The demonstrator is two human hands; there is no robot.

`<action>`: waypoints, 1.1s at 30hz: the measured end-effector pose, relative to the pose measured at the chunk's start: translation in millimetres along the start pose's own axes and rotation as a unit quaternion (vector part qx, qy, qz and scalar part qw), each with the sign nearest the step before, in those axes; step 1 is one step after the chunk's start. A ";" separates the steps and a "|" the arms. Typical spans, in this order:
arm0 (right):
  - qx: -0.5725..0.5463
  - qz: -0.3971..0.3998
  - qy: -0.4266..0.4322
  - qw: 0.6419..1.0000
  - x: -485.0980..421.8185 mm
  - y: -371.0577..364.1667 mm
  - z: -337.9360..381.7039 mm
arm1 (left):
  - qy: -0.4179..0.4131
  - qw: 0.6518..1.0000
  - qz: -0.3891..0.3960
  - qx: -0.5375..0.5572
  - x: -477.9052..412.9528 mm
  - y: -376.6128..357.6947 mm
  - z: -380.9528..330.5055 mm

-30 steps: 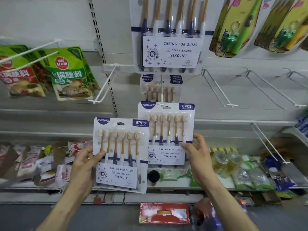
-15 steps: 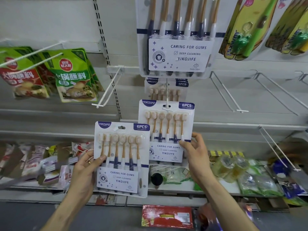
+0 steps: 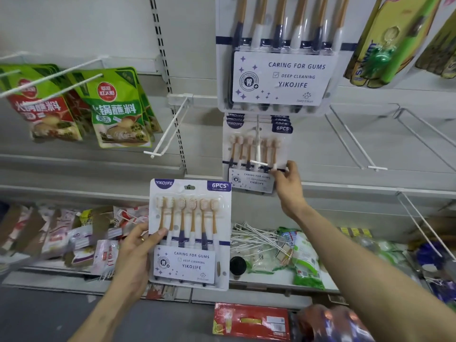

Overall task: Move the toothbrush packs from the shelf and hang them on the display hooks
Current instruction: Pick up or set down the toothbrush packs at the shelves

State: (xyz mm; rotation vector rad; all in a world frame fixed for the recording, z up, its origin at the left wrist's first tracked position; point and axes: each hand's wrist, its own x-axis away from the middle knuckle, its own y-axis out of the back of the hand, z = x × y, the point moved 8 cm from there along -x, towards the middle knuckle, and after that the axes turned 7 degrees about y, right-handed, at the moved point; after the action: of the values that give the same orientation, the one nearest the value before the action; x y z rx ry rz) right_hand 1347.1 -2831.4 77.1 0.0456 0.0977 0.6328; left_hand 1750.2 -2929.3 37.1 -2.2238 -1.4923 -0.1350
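Gripping a toothbrush pack by its left edge in the left hand, thumb on front, before the shelf edge. Pinching the right edge of the front hung pack on the display hook with the right hand. Above, a nearer pack overlapping that stack's top; leftward, a bare hook and green pouches.

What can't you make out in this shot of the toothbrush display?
Head view: top pack, hook and hanging hole cut off by the upper edge.
Head view: how many packs hang behind the front hung pack, which covers them.
Head view: blurred object at bottom right, unidentifiable.
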 end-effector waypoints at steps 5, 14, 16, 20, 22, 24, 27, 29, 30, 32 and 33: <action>-0.004 0.009 -0.004 1.000 -23.7 -6.6 -10.5 | 0.006 1.000 -0.007 0.002 2.5 1.9 3.6; 0.082 -0.072 -0.033 0.993 17.9 27.2 -29.9 | 0.013 1.000 -0.005 -0.001 8.0 1.5 5.9; 0.082 -0.106 -0.033 0.990 47.3 36.1 -33.8 | 0.016 1.000 0.004 -0.001 8.3 -8.0 6.5; -0.062 0.026 -0.063 0.996 121.9 12.4 -20.4 | 0.008 1.000 0.022 -0.009 9.3 -39.6 4.9; -0.092 0.091 -0.053 0.990 153.2 5.4 -0.9 | 0.012 0.999 0.033 -0.005 8.9 -56.3 5.8; -0.068 0.116 -0.023 0.991 169.9 7.5 17.0 | 0.011 0.999 0.043 -0.004 8.9 -71.7 5.5; -0.037 0.107 0.009 0.994 171.4 19.6 29.8 | 0.003 0.998 0.066 -0.022 10.3 -96.0 4.3; -0.054 0.086 0.012 0.995 166.7 29.5 31.0 | -0.005 0.997 0.071 -0.036 11.4 -108.3 1.8; -0.058 0.072 0.014 0.996 164.2 34.8 30.7 | -0.007 0.996 0.073 -0.044 11.4 -112.8 0.9; -0.058 0.055 0.018 0.997 160.7 42.4 33.0 | -0.007 0.995 0.079 -0.055 12.1 -120.3 -1.3; -0.056 0.051 0.020 0.997 159.6 44.9 35.9 | -0.007 0.995 0.081 -0.056 12.4 -123.0 -2.5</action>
State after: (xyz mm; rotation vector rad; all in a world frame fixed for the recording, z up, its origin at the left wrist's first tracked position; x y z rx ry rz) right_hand 1452.5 -2701.2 103.7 -0.0716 0.0993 0.7406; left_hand 1645.3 -2881.8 82.1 -2.4301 -1.3331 -0.1553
